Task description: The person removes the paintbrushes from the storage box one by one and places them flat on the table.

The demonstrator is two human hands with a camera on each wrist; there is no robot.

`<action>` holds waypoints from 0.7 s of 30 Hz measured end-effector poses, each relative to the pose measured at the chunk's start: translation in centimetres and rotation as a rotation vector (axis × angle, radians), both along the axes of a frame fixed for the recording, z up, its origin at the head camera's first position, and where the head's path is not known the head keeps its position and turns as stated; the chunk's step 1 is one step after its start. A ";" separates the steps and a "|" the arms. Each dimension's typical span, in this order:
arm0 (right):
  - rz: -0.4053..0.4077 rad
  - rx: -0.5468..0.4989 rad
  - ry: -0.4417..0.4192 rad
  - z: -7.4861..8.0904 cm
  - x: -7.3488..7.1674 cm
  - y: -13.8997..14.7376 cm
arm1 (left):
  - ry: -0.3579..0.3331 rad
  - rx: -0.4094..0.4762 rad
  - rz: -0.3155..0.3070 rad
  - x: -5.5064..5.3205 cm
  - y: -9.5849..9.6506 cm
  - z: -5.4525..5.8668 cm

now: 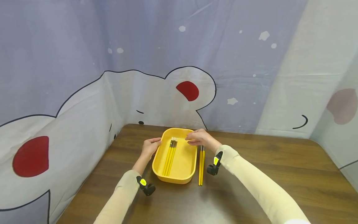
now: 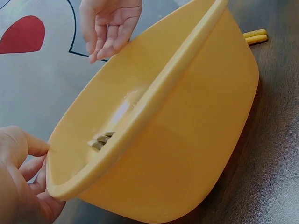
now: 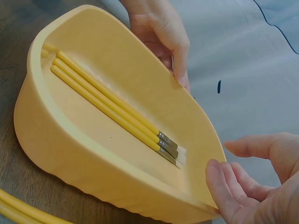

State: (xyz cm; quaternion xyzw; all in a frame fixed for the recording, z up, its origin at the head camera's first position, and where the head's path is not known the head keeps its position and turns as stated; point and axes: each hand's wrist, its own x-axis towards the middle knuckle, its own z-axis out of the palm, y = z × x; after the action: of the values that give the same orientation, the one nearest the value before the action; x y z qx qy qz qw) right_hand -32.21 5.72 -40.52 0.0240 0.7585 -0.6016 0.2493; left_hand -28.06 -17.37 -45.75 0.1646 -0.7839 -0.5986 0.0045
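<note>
A yellow plastic basin (image 1: 184,161) with rounded corners stands on the table. My left hand (image 1: 149,147) holds its left rim, with the thumb at the edge and the fingers against the outside in the left wrist view. Three paintbrushes (image 3: 107,103) with yellow handles and pale bristles lie side by side in the basin, along its left side. Over the far right rim hovers my right hand (image 1: 202,137), fingers loosely bent and nothing between them. Beside the basin's right wall, two more yellow-handled brushes (image 1: 200,168) lie on the table, their upper ends partly hidden below that hand.
The dark wood table (image 1: 265,174) runs back to a printed curtain (image 1: 235,77), which hangs behind it and along the left side. The basin stands near the table's back edge. A small black camera is strapped to each wrist.
</note>
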 end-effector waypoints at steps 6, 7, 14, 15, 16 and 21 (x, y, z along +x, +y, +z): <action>0.001 -0.012 -0.013 -0.1 0.0 -0.8 | 0.004 0.000 -0.004 -0.1 0.0 -0.1; 0.000 -0.014 -0.016 -0.1 0.0 -0.9 | 0.007 0.001 -0.005 -0.1 0.0 -0.1; -0.027 -0.023 -0.039 -0.2 0.0 -1.6 | 0.008 0.002 0.002 -0.1 0.1 -0.1; -0.032 -0.021 -0.041 -0.2 0.0 -1.7 | 0.010 0.002 0.002 0.0 0.1 -0.1; -0.035 -0.020 -0.043 -0.3 -0.1 -1.8 | 0.009 0.003 0.003 0.0 0.1 -0.1; -0.046 -0.038 -0.047 -0.8 -0.3 -2.1 | 0.008 0.003 0.004 0.1 0.1 0.0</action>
State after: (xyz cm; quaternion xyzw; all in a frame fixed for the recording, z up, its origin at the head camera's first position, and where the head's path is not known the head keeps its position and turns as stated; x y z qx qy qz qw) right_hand -32.50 3.59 -41.29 0.0509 0.7400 -0.6210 0.2534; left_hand -27.98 -17.27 -45.77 0.1637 -0.7825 -0.6006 0.0086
